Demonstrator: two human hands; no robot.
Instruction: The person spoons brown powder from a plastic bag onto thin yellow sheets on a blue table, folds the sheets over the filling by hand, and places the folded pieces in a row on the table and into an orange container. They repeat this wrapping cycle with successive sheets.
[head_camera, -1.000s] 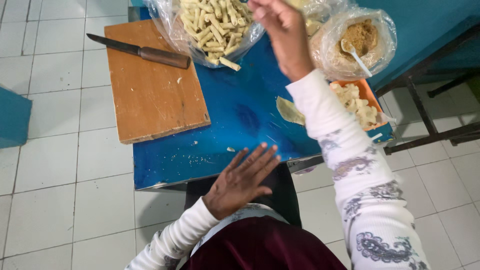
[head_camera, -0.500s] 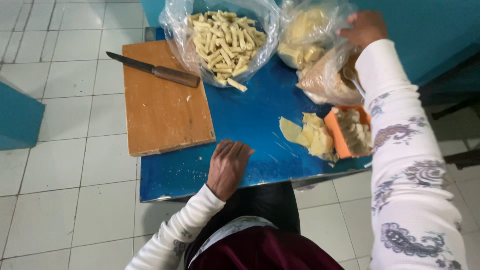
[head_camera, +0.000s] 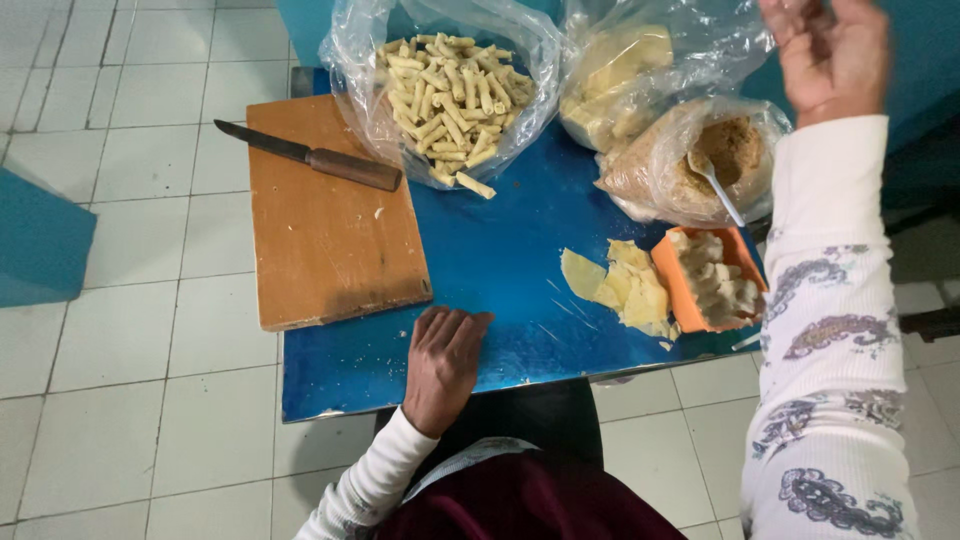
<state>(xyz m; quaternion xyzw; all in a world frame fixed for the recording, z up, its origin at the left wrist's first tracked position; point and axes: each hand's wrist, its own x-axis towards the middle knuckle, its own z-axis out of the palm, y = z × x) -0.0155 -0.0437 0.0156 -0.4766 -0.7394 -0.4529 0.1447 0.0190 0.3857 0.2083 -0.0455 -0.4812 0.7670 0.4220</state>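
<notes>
My right hand (head_camera: 830, 55) is raised above the bag of brown crumbs (head_camera: 700, 165), top edge of frame cutting off the fingertips; fingers loosely curled, nothing visibly held, though the palm side is hard to make out. My left hand (head_camera: 445, 365) lies flat on the blue counter (head_camera: 500, 260), fingers together, empty, just right of the wooden cutting board (head_camera: 330, 230). Knife (head_camera: 310, 157) rests on that board's far end, long axis running left to right, blade tip pointing left, handle toward the bag of pale sticks (head_camera: 450, 85). Third bag's contents (head_camera: 610, 85) blurred behind plastic.
</notes>
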